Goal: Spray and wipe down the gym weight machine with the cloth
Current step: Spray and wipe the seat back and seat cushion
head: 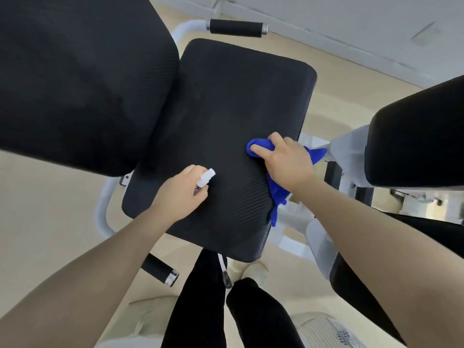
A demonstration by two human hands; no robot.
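The weight machine's black ribbed seat pad (pixel 226 109) fills the middle of the view, with its black back pad (pixel 75 79) at the upper left. My right hand (pixel 286 159) grips a bunched blue cloth (pixel 276 192) and holds it on the seat's right side; a tail of cloth hangs over the seat edge. My left hand (pixel 180 192) holds a small spray bottle whose white nozzle (pixel 206 177) sticks out above the seat's near-left part. The bottle's body is hidden inside the hand.
White frame tubes carry black foam handles at the top (pixel 236 27) and near left (pixel 158 268). Another black pad (pixel 416 144) on a white bracket stands at the right. My legs in black trousers (pixel 198 297) are below, over a beige floor (pixel 50 217).
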